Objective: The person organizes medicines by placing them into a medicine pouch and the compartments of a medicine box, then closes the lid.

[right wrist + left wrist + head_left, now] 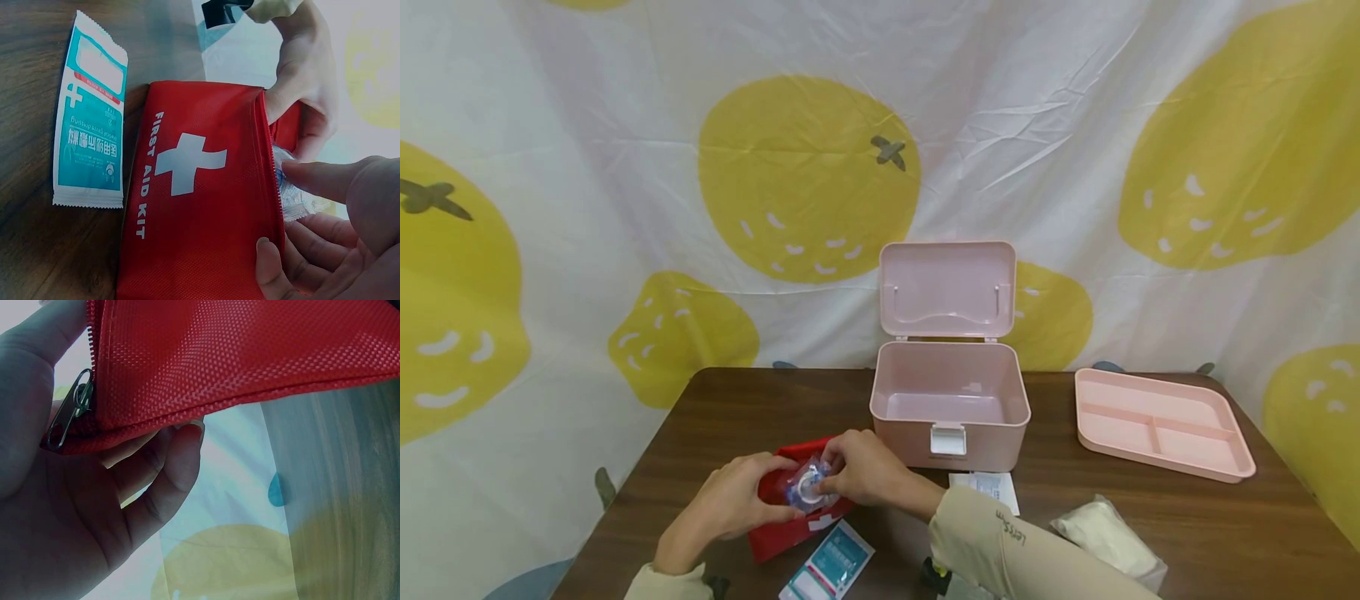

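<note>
A red zippered first aid pouch (769, 543) is tilted above the table, its white cross and lettering showing in the right wrist view. My left hand (726, 498) grips it at one end of the zipper, thumb on one side and fingers on the other. At the pouch's unzipped mouth, my right hand (867, 468) pinches a clear plastic packet (807, 486) with a white ring-shaped roll inside. The packet sits partly within the opening; its lower part is hidden. Beside the pouch lies a teal and white gauze dressing packet (92, 125).
An open pink box (951, 400) with its lid raised stands behind my right hand. A pink divided tray (1157, 425) lies at right. White packets (988, 487) and a wrapped cream-coloured bundle (1108, 537) rest near my right sleeve. A small black and yellow object (936, 575) is partly hidden.
</note>
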A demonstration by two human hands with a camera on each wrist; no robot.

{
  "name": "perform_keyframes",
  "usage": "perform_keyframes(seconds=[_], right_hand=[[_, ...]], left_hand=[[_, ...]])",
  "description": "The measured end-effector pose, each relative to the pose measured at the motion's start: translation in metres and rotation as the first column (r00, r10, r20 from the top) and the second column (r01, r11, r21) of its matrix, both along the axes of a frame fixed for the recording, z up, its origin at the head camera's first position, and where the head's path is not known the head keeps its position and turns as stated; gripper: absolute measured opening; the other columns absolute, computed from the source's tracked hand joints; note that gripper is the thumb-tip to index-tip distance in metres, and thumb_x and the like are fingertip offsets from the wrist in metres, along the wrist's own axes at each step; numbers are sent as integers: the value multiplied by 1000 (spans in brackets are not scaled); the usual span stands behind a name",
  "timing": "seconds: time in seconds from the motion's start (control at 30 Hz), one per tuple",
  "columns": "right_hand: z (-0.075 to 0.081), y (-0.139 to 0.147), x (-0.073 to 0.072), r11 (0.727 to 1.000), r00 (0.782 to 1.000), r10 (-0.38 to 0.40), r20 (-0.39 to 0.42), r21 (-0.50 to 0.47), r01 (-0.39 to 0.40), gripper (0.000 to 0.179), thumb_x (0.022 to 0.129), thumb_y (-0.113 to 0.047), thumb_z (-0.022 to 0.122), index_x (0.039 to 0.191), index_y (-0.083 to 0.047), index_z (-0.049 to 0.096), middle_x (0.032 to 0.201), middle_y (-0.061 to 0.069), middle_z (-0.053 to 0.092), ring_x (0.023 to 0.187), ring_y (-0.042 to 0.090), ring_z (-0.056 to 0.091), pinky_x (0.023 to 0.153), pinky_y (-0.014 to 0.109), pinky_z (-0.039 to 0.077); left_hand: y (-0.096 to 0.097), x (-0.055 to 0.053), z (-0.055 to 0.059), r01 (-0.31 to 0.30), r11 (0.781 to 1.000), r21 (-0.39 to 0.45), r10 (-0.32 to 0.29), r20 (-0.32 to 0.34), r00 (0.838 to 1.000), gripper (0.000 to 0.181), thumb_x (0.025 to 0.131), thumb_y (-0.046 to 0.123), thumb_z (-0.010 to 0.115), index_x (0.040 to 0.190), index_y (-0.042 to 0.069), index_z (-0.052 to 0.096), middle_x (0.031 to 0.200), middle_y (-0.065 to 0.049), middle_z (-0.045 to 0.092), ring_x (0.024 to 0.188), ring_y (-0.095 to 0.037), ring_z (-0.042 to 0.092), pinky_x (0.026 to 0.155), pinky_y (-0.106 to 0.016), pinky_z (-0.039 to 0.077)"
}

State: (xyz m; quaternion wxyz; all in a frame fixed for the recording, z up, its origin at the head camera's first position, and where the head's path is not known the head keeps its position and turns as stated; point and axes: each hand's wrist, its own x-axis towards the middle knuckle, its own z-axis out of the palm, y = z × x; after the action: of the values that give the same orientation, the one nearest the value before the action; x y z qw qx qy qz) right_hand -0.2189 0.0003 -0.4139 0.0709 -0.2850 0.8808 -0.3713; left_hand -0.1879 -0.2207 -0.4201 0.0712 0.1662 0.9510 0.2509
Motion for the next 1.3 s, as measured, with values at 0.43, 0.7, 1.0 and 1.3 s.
perform_keyframes(seconds=[0.43, 0.7, 1.0, 1.3], right_hand=[[4, 3, 2, 997, 999, -17, -35, 70, 19, 27, 80, -30, 83, 95, -8, 78, 85, -1, 73, 65, 3, 57, 57, 15, 50], [9, 6, 4, 995, 996, -36, -78, 85, 42, 23, 82, -28, 81, 95, -9, 77, 86, -1, 75, 69, 4, 60, 61, 15, 52], [14, 13, 5, 996, 992, -59, -113, 65, 67, 29, 84, -25, 79, 106, -7, 75, 95, 5, 74, 77, 9, 64, 66, 17, 54], [20, 25, 5, 998, 993, -59, -104, -18, 57, 25, 85, -22, 79, 103, -5, 73, 92, 5, 73, 75, 10, 64, 65, 18, 55]], left_hand=[[1, 0, 2, -5, 1000, 0, 5, -12, 1000, 59, 72, 42, 87, 120, 14, 68, 107, 0, 67, 91, -17, 62, 77, -42, 60], [2, 0, 2, -10, 1000, -3, 10, -1, 1000, 59, 73, 41, 87, 121, 14, 67, 107, 0, 67, 92, -18, 62, 77, -43, 60], [2, 1, 3, -28, 1000, 3, 28, 20, 999, 60, 73, 40, 87, 122, 14, 66, 110, -2, 67, 93, -19, 62, 78, -43, 60], [3, 0, 3, -42, 999, 3, 42, 38, 998, 61, 72, 38, 88, 123, 14, 66, 111, -2, 67, 95, -20, 63, 78, -44, 60]])
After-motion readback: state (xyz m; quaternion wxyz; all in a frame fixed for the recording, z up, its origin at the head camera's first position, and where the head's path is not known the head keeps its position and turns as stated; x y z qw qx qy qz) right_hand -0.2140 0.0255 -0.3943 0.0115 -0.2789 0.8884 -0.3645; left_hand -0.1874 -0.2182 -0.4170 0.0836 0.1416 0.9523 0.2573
